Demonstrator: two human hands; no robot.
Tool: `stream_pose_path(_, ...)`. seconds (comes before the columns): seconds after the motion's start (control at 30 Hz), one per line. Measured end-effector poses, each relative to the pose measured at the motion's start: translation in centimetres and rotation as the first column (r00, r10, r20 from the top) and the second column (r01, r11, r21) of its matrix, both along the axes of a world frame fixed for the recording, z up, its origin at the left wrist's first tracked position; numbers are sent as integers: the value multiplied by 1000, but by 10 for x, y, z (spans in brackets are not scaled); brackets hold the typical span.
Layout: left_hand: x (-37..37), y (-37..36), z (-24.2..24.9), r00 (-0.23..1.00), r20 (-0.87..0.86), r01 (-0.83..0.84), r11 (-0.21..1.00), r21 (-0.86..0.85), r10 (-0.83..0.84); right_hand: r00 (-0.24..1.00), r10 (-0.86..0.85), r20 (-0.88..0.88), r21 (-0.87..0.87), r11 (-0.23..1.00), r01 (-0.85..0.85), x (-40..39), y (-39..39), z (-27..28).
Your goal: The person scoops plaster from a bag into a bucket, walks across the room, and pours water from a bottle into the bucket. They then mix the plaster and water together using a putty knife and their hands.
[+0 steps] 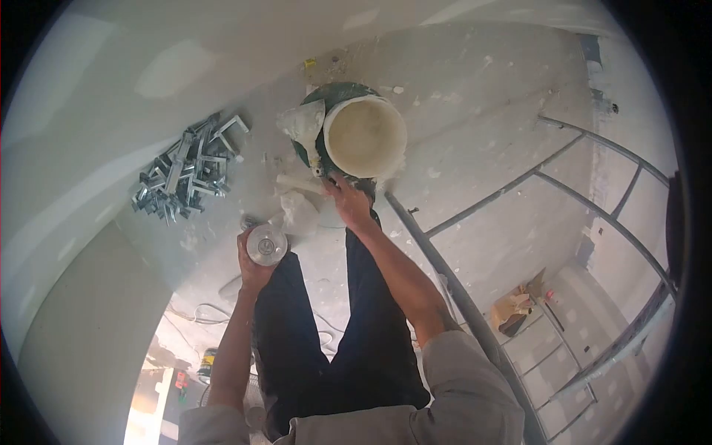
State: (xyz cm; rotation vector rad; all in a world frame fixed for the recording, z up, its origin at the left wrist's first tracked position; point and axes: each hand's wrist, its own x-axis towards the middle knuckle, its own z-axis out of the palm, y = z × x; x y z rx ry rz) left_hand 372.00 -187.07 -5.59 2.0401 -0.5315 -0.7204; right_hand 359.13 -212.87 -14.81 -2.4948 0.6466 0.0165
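My left hand (252,261) is closed around a clear plastic bottle (267,245), whose round end faces up toward me. My right hand (348,202) reaches forward with fingers extended, its fingertips close to the handle of a wide putty knife (305,127). Whether they touch it, I cannot make out. The putty-smeared blade lies beside a white bucket (365,136) of pale compound, over a dark green round base (337,90). A crumpled whitish bag (298,213) sits on the floor between my hands.
Metal brackets (185,169) lie piled at the left by the wall. A metal scaffold frame (475,211) stands at the right. Behind it is an open cardboard box (512,310). A cable (211,315) runs across the floor near my left forearm.
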Motion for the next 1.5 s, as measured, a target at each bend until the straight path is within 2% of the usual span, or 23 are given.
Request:
stream_pose_path(0.07, 1, -1, -7, 999, -31, -24, 999, 21, 25, 999, 37, 27, -39, 999, -36, 7, -7, -25)
stream_pose_path(0.13, 1, 0, -16, 997, -60, -46, 998, 33, 48, 987, 109, 114, -228, 970, -81, 11, -17, -38)
stream_pose_path(0.17, 1, 0, -19, 998, -44, -46, 999, 27, 47, 988, 107, 112, -224, 971, -80, 10, -19, -40)
stream_pose_path(0.27, 8, -16, -8, 999, -33, -20, 999, 26, 21, 996, 68, 61, -201, 978, -55, 6, -17, -35)
stream_pose_path(0.33, 17, -29, 6, 999, -40, 5, 1000, 24, -4, 991, 0, -133, 49, 999, 7, -6, -8, -16)
stream_pose_path(0.4, 29, -41, 21, 987, -57, 151, 988, 33, -149, 989, -38, -145, 30, 999, 43, -22, 3, 18)
stream_pose_path(0.43, 35, -51, 32, 987, -55, 155, 988, 27, -153, 986, -71, -151, 12, 997, 74, -29, 9, 37)
stream_pose_path(0.5, 50, -71, 55, 938, -14, 346, 933, 103, -346, 973, -181, -144, 123, 972, 199, -59, 25, 56)
stream_pose_path(0.53, 55, -81, 61, 936, -9, 352, 931, 98, -353, 972, -188, -140, 117, 972, 205, -70, 28, 70)
stream_pose_path(0.6, 62, -100, 69, 885, -78, 466, 875, 134, -459, 928, -357, -104, 186, 910, 371, -92, 34, 97)
stream_pose_path(0.63, 64, -107, 70, 882, -72, 472, 872, 132, -466, 926, -365, -98, 183, 908, 377, -103, 36, 109)
stream_pose_path(0.7, 67, -121, 69, 833, -195, 550, 814, 186, -518, 871, -460, -176, 186, 853, 488, -120, 37, 129)
stream_pose_path(0.73, 67, -131, 73, 814, -203, 580, 779, 238, -544, 868, -465, -171, 185, 851, 492, -127, 37, 140)
stream_pose_path(0.83, 67, -145, 67, 783, -230, 621, 745, 243, -578, 825, -514, -235, 219, 799, 560, -139, 30, 165)
stream_pose_path(1.23, 58, -157, 57, 769, -256, 637, 668, 384, -586, 762, -645, -52, 299, 718, 628, -131, 0, 201)
stream_pose_path(1.3, 56, -156, 57, 772, -261, 634, 683, 362, -579, 716, -696, -51, 376, 651, 659, -121, -8, 210)
stream_pose_path(1.37, 55, -155, 56, 777, -265, 629, 699, 340, -571, 743, -664, -86, 330, 684, 650, -118, -18, 212)
stream_pose_path(1.5, 52, -156, 59, 781, -247, 623, 694, 360, -573, 746, -664, -44, 271, 711, 649, -106, -31, 219)
